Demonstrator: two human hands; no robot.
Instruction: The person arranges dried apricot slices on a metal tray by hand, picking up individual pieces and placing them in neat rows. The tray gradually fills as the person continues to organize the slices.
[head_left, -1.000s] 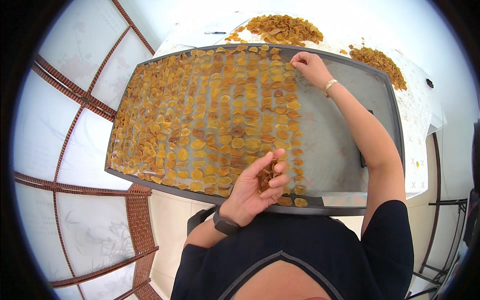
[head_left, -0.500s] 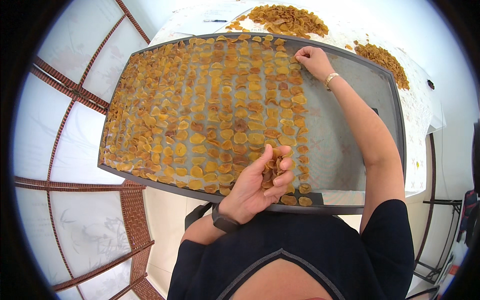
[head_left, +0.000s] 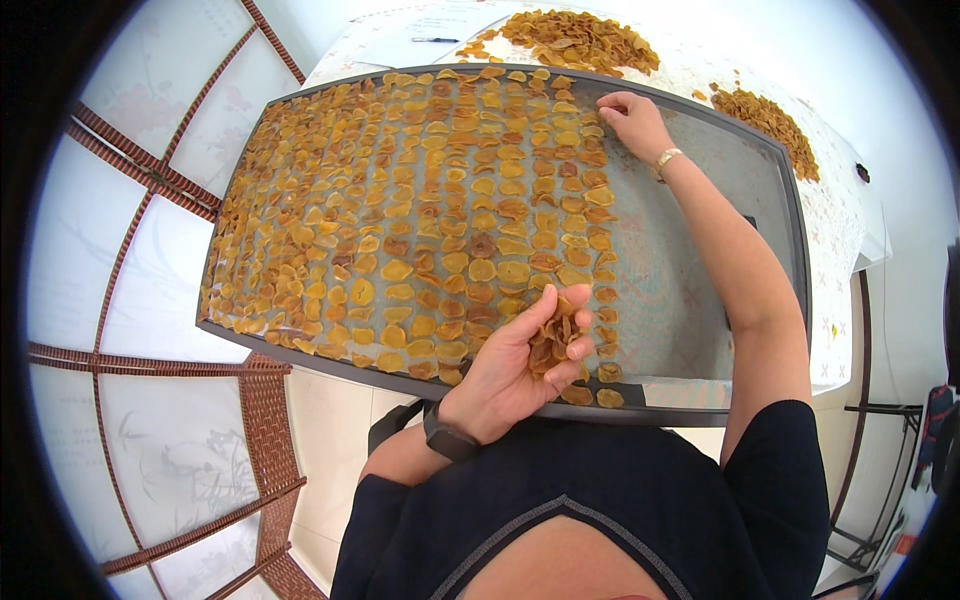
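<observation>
A large mesh drying tray (head_left: pixel 745 215) with a dark frame lies before me, its left two thirds covered in rows of orange-yellow dried fruit slices (head_left: pixel 400 220). My left hand (head_left: pixel 515 365), a dark watch on its wrist, is cupped over the tray's near edge and holds a small bunch of slices (head_left: pixel 555 335). My right hand (head_left: pixel 635 120), wearing a bracelet, reaches to the tray's far side, its fingertips pressing down at the end of the top rows; whether it pinches a slice I cannot tell.
Two heaps of loose slices (head_left: pixel 575 35) (head_left: pixel 765 115) lie on the white table (head_left: pixel 855 215) beyond the tray, with a pen (head_left: pixel 435 40) near them. The tray's right part is bare mesh. A white tiled floor with brown inlay bands (head_left: pixel 150 170) is on the left; a dark metal rack (head_left: pixel 880 490) stands at right.
The view has shifted slightly, with the tray sitting lower in the picture. My right hand has crept a little along the far row; my left hand still holds its bunch of slices.
</observation>
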